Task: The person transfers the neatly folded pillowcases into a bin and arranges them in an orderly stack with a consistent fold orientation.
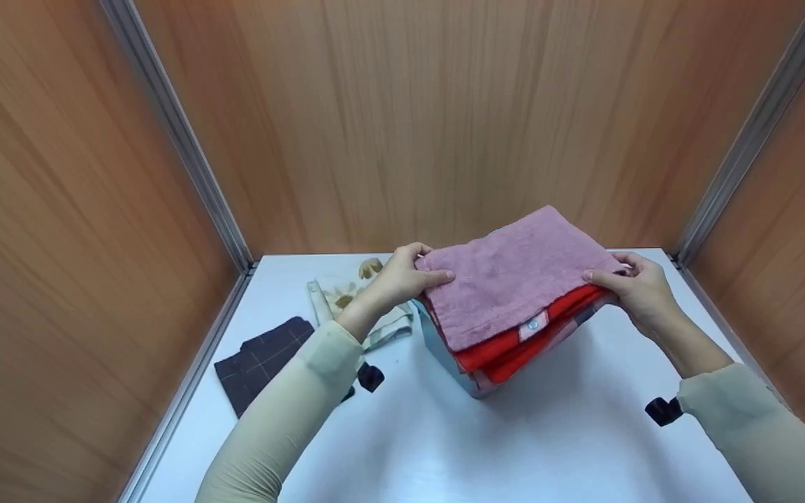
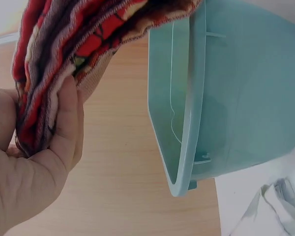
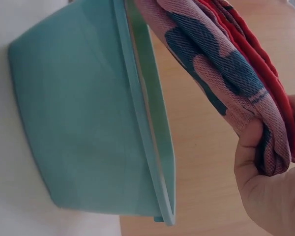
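Note:
Both hands grip a stack of folded cloths by its two ends, above a light blue-green plastic bin. A pink towel lies on top; beneath it show red folded layers with a white label. My left hand pinches the left end, thumb on the pink towel. At the right end my right hand pinches with thumb above and fingers below. In the right wrist view, a pink and dark blue patterned cloth forms the underside. The stack sits above the bin's rim and hides most of its opening in the head view.
On the white table, left of the bin, lie a dark checked folded cloth and a cream cloth with brown flowers. The left forearm partly covers both. Wood-grain panels enclose the back and sides.

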Demonstrator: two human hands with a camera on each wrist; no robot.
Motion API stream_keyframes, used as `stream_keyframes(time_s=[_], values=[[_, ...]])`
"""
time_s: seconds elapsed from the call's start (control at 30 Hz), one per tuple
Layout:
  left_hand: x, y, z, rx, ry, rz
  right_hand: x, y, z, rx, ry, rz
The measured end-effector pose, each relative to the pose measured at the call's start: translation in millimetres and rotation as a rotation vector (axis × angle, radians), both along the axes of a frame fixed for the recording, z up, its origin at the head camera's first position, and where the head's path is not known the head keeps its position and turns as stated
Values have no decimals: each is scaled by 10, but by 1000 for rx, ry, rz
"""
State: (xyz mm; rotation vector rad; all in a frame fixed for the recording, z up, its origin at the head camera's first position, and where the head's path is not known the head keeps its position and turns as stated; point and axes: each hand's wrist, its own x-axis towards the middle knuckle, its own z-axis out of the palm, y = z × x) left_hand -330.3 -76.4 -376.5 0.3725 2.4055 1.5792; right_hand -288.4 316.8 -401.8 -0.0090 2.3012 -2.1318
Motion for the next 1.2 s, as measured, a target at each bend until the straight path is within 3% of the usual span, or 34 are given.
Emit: stream_keyframes(time_s=[0.27, 0.43, 0.57, 0.8, 1.2], values=[[-44, -61, 30, 152, -160, -52, -56, -62, 96, -137, 49, -122], [-77, -49, 26, 212, -136, -54, -126, -60, 165, -157, 46, -148], [-118, -40, 23, 226, -94, 2, -211, -68, 225, -149, 31, -166], [-207, -24, 23, 212, -69, 108, -402, -76, 295, -70, 9, -198], [-326, -26, -26, 190, -71, 147, -638, -140, 248, 174, -29, -181]])
